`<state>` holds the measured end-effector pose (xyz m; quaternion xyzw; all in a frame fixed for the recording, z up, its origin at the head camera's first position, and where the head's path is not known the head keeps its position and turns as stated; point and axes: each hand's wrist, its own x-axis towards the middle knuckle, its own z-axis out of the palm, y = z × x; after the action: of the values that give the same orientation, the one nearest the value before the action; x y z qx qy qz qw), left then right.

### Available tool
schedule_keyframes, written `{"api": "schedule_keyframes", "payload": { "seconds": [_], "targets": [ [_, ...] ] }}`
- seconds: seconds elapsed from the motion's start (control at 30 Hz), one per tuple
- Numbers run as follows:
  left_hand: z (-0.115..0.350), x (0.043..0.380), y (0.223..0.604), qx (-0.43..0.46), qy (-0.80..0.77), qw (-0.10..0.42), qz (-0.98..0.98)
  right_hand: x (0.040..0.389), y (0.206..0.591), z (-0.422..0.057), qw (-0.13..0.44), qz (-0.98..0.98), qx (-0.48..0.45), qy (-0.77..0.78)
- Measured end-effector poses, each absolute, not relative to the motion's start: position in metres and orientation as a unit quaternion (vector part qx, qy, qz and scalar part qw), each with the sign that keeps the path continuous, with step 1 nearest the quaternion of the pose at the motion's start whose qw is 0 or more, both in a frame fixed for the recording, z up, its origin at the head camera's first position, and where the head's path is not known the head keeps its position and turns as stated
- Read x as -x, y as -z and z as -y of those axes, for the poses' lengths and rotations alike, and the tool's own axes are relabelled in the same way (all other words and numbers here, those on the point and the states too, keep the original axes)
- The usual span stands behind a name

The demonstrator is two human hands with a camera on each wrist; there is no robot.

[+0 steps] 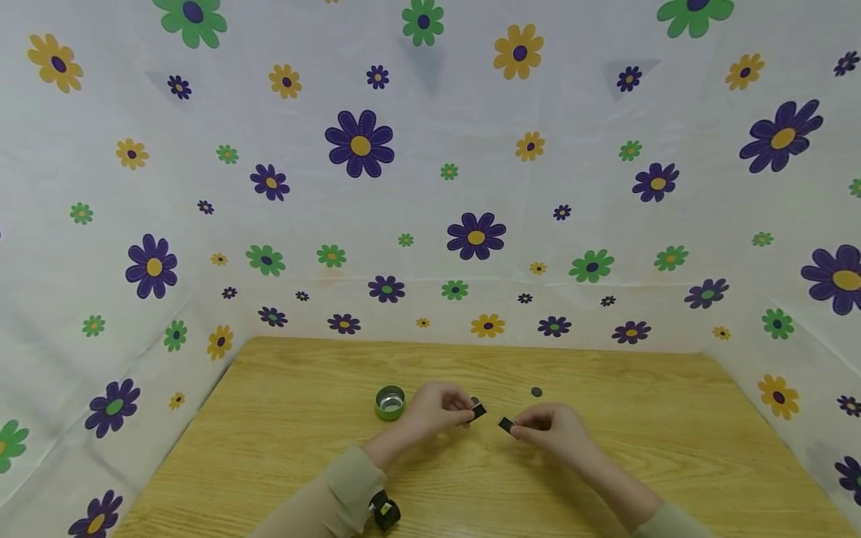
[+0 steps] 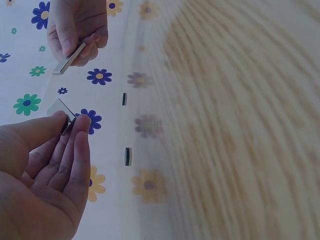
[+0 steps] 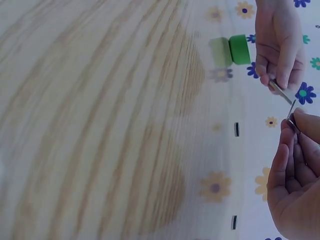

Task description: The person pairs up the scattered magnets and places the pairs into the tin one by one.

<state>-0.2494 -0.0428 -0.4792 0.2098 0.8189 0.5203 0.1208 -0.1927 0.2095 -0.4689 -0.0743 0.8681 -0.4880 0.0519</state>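
My left hand [image 1: 430, 407] pinches a small flat dark rectangular piece with a light edge [image 1: 478, 411] between thumb and fingers. To its right, my right hand [image 1: 554, 432] pinches a similar dark rectangular piece [image 1: 507, 425]. A short gap separates the two pieces in the head view; the wrist views show them tilted, with pale, shiny faces or edges. What they are exactly cannot be told. One dark round disc [image 1: 536, 391] lies on the table beyond the right hand. Another dark disc [image 1: 474, 400] is partly hidden behind the left hand's piece.
An open round green tin [image 1: 390, 413] with a silvery inside stands left of the left hand. A small black device [image 1: 385, 512] shows by the left sleeve. The wooden table [image 1: 309, 426] meets flower-printed white cloth [image 1: 417, 202] at the back and sides.
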Motion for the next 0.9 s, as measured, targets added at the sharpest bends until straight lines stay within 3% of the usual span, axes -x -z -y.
{"api": "schedule_keyframes", "payload": {
  "seconds": [0.47,0.9],
  "targets": [
    [0.028,0.238,0.475,-0.246,-0.528,0.121,-0.804,0.190,0.459,-0.191,0.026,-0.868,0.084,0.489],
    [0.025,0.234,0.477,-0.203,-0.574,0.122,-0.784,0.193,0.463,-0.186,0.022,-0.858,0.036,0.512]
  ]
}}
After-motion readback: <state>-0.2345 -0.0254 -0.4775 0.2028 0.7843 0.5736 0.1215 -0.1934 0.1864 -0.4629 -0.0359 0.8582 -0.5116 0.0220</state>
